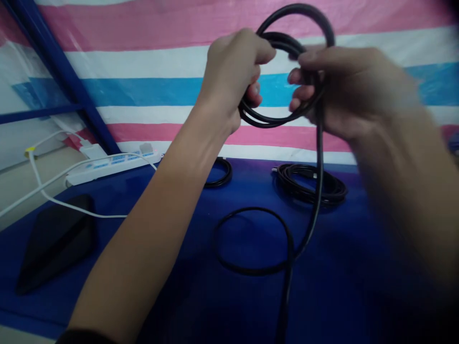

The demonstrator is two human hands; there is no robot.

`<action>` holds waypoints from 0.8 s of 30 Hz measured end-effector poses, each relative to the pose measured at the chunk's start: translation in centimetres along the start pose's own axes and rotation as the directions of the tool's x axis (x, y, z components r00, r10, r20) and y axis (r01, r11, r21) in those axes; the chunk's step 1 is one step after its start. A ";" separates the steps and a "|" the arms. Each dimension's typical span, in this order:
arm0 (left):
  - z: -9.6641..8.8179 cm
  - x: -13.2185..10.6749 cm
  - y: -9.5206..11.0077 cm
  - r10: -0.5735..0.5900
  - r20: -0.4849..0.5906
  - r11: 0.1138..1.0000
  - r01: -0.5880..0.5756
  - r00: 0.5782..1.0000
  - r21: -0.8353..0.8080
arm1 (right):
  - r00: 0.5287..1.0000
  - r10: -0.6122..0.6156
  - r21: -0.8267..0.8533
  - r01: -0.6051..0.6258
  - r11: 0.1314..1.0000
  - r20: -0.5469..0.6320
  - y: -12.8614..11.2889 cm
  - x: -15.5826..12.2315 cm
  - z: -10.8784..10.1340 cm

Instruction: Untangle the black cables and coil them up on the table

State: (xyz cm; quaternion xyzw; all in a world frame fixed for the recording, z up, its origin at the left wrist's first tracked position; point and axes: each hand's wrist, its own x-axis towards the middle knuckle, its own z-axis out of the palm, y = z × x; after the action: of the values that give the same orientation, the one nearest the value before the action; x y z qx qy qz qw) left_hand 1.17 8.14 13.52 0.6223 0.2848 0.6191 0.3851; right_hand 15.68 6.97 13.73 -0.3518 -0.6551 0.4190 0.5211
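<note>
Both hands hold a black cable (320, 148) up in front of the striped sheet. My left hand (238, 67) is closed around the left side of its small loops. On the right side, my right hand (344, 86) pinches the loops between thumb and fingers; it is somewhat blurred. One wider loop arches above the two hands. From my right hand the cable hangs down to the blue table (201, 286), where it lies in a loose ring and runs toward the near edge. The cable's ends are not visible.
A coiled black cable (332, 191) with metal plugs lies at the back right, another black coil (225, 177) behind my left forearm. At left are a white power strip (114, 167), white cords (82, 210) and a flat black object (59, 243). Blue frame bars (68, 71) stand beyond.
</note>
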 end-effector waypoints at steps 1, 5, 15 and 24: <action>-0.2 0.1 0.0 -0.016 -0.005 1.000 0.016 1.000 -0.026 | 0.999 0.040 0.069 -0.039 0.997 -0.004 0.4 0.2 0.3; -1.1 0.0 0.1 -0.123 0.201 0.990 0.133 0.972 -0.036 | 0.999 0.041 0.027 -0.041 0.999 0.024 1.0 0.2 1.3; -1.4 0.3 0.5 -0.085 0.370 0.976 0.152 0.925 -0.156 | 0.998 0.055 -0.106 -0.051 0.993 0.038 0.1 -0.3 1.2; -2.6 0.0 1.5 -0.152 0.443 0.963 0.233 0.884 -0.134 | 0.990 0.045 -0.129 -0.028 0.991 0.133 0.1 -0.8 1.3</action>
State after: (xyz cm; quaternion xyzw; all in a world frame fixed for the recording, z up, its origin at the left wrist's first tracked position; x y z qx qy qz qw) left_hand -1.57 7.63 14.64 0.6736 0.1954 0.4492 0.5534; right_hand 14.56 6.05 13.16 -0.3671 -0.7077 0.4088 0.4442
